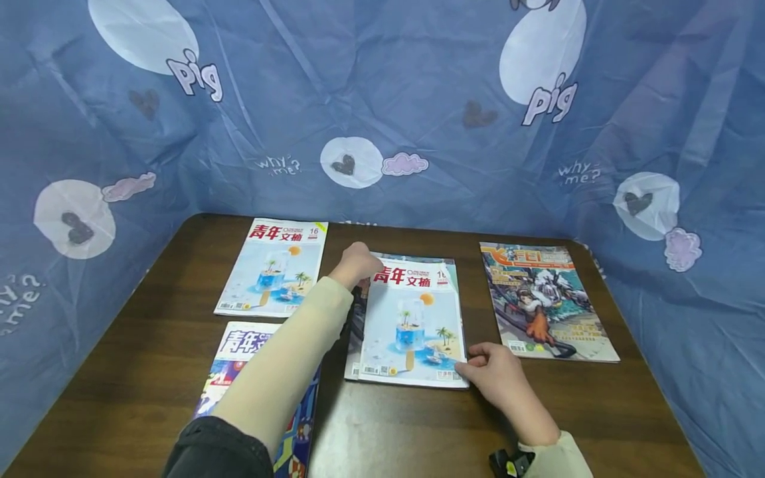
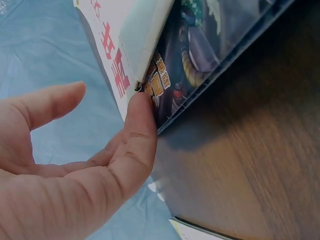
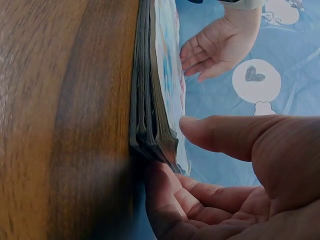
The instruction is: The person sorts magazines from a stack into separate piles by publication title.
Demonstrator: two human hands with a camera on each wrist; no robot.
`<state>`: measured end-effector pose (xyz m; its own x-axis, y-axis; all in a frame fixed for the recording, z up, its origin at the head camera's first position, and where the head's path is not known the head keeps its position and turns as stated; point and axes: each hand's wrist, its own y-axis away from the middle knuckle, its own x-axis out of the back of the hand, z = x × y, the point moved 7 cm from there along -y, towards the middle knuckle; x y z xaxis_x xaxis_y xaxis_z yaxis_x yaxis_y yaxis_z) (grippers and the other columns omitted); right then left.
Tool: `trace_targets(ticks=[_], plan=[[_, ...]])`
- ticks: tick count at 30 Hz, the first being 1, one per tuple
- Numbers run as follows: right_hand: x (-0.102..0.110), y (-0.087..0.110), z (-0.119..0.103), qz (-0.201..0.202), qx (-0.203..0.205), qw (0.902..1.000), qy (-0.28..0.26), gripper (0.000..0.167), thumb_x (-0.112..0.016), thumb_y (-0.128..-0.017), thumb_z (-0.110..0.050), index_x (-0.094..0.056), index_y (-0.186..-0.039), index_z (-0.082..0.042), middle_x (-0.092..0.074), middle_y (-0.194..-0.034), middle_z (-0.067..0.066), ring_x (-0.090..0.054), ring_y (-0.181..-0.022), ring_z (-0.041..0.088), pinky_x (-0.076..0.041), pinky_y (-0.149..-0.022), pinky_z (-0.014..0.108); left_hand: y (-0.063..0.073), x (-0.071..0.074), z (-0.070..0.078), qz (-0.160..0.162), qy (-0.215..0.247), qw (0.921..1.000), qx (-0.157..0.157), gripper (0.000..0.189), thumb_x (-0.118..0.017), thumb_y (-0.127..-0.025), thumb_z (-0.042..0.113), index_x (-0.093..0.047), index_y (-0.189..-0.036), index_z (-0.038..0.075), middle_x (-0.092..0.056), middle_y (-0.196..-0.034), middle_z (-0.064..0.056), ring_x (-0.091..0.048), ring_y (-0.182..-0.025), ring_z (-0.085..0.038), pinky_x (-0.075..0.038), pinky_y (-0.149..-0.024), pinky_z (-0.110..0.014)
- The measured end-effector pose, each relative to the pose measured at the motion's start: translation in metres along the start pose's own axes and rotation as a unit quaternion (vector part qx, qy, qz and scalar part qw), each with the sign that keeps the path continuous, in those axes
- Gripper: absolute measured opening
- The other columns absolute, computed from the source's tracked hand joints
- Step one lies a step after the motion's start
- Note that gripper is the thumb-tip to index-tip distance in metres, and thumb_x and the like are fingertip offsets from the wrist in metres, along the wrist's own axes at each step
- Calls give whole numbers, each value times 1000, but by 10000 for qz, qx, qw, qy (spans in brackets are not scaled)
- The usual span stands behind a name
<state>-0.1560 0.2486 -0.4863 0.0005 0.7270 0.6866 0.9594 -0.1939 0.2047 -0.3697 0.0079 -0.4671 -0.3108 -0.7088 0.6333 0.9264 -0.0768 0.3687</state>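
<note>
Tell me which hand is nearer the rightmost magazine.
Right. The right hand is just off the near left corner of the rightmost magazine; the left hand is farther, at the far left corner of the middle stack.

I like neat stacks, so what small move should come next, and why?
Perhaps nudge the top palm-tree magazine slightly left with the right hand, which touches its near right corner, since the dark-covered magazine beneath sticks out on the left.

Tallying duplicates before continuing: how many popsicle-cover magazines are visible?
2: back-left popsicle-cover magazine, and central popsicle-cover magazine, atop a dark-covered magazine. More may be hidden underneath.
</note>
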Motion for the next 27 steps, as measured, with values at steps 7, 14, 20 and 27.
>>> trace_targets(ticks=[7, 14, 20, 27], plan=[[-1, -1, 2, -32, -87, 9999, 42, 41, -84, -82, -18, -69, -108, 10, -69, -80, 3, -64, -73, 18, -53, -68, 39, -1, 0, 5, 31, -38, 10000, 41, 29, -67, -92, 10, -62, -113, -9, -63, -106, -23, -71, -73, -31, -59, -65, -40], [-4, -3, 4, -44, -113, 9999, 43, 37, -84, -79, -15, -71, -104, 9, -67, -79, 2, -62, -74, 17, -52, -67, 37, -5, -2, 5, 117, 5, 9999, 106, 31, -69, -92, 10, -62, -115, -9, -64, -108, -21, -71, -73, -30, -60, -65, -39], [-5, -4, 4, -47, -69, 9999, 117, 34, -84, -79, -14, -73, -102, 7, -67, -78, 2, -61, -73, 17, -52, -67, 37, -8, -2, 2, 121, 37, 9997, 207, 30, -71, -91, 9, -62, -113, -8, -64, -104, -21, -69, -67, -28, -60, -64, -38], [-6, -5, 2, -112, -55, 9999, 94, 34, -84, -79, -14, -72, -102, 8, -67, -79, 2, -62, -74, 17, -52, -66, 36, -5, -5, -4, -255, 659, 9969, 335, 40, -71, -90, 6, -55, -124, -9, -60, -112, -21, -65, -70, -28, -60, -64, -40]])
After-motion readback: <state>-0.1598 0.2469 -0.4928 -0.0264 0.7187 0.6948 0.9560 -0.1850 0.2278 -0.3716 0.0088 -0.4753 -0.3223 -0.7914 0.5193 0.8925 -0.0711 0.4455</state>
